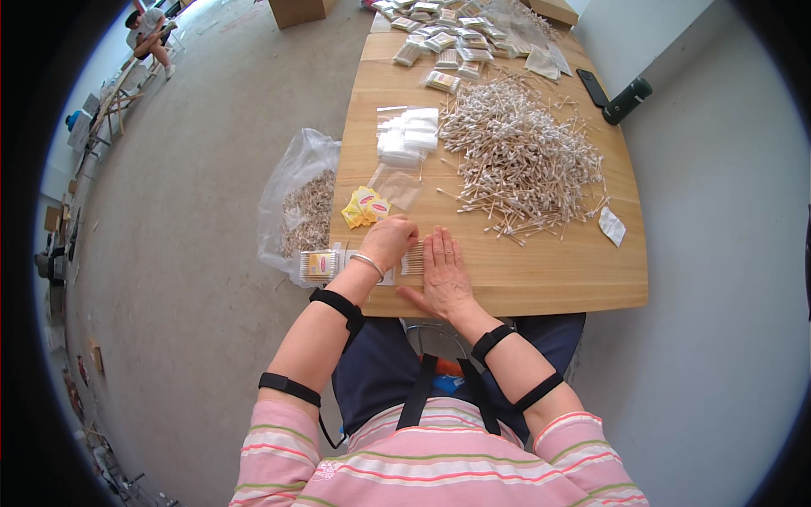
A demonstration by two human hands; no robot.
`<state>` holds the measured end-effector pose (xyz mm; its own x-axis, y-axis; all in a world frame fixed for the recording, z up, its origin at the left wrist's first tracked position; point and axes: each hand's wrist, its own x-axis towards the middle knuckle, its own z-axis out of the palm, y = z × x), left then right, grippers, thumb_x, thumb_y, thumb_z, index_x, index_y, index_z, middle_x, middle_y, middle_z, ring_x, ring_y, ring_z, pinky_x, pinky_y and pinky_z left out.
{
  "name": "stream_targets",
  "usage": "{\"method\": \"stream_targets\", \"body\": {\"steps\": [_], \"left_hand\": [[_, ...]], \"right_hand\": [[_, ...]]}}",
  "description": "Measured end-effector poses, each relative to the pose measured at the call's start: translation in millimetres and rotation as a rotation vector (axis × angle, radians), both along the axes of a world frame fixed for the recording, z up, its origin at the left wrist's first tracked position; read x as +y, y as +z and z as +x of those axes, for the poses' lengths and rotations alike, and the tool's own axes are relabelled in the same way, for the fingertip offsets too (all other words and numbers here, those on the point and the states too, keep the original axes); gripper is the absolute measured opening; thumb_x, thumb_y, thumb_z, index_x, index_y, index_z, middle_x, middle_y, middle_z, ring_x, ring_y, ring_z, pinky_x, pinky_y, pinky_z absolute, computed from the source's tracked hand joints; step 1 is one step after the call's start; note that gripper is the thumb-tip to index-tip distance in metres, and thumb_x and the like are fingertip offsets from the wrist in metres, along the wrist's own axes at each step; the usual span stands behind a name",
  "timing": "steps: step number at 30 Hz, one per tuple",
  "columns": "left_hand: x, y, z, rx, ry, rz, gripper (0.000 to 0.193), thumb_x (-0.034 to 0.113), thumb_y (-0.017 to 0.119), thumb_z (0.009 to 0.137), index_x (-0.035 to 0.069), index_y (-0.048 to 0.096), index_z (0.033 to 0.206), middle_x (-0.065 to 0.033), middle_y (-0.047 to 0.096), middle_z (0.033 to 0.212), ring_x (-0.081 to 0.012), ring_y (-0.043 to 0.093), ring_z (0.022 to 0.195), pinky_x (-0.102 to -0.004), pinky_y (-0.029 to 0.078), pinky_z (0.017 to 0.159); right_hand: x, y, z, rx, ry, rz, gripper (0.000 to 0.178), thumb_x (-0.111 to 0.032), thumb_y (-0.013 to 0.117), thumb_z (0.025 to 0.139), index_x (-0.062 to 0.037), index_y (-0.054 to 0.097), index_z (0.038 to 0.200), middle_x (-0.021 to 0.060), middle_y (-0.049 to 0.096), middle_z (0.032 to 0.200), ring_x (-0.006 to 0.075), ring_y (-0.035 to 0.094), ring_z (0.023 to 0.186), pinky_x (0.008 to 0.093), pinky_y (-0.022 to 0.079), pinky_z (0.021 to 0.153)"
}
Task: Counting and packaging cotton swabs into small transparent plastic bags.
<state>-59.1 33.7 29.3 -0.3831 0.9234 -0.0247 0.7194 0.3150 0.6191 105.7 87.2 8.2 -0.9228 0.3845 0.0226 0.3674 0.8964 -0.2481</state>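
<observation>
A small row of cotton swabs [413, 260] lies on the wooden table [541, 283] between my two hands. My right hand [445, 272] rests flat along the row's right side, its fingers straight and holding nothing. On the other side, my left hand [391, 242] is closed with its fingers curled down, and what it pinches, if anything, is hidden. A clear plastic sheet or bag [386, 276] shows partly under my left wrist. Left of that wrist, a filled packet of cotton swabs [318, 265] with a yellow label sits by the table's edge.
Beyond my hands lie yellow cards [366, 207], clear bags [407, 135] and a large heap of loose swabs [524, 152]. Filled packets [448, 42] cover the far end, near a dark bottle [628, 101] and phone [593, 87]. A plastic sack [296, 194] hangs beside the table.
</observation>
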Motion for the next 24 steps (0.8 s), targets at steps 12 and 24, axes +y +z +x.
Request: {"method": "stream_targets", "body": {"steps": [12,24], "left_hand": [[-12,-28,32,-0.244,0.325,0.418,0.021,0.014,0.052,0.089,0.004,0.065,0.103,-0.0144,0.061,0.105,-0.0282,0.059,0.100,-0.0336,0.047,0.087],[-26,-39,62,-0.845,0.452,0.616,0.048,0.031,0.034,0.102,-0.004,0.044,0.132,-0.0125,0.047,0.134,-0.0189,0.041,0.126,-0.0292,0.030,0.107]], "right_hand": [[0,-4,0,0.021,-0.020,0.011,0.111,-0.068,0.056,0.072,0.0090,0.017,0.141,0.0269,0.009,0.150,0.0372,0.003,0.141,0.0448,0.004,0.115],[-13,-3,3,0.004,0.012,-0.004,0.096,-0.051,0.056,0.080,0.0108,0.015,0.141,0.0271,0.009,0.150,0.0380,0.003,0.141,0.0455,0.005,0.115]]}}
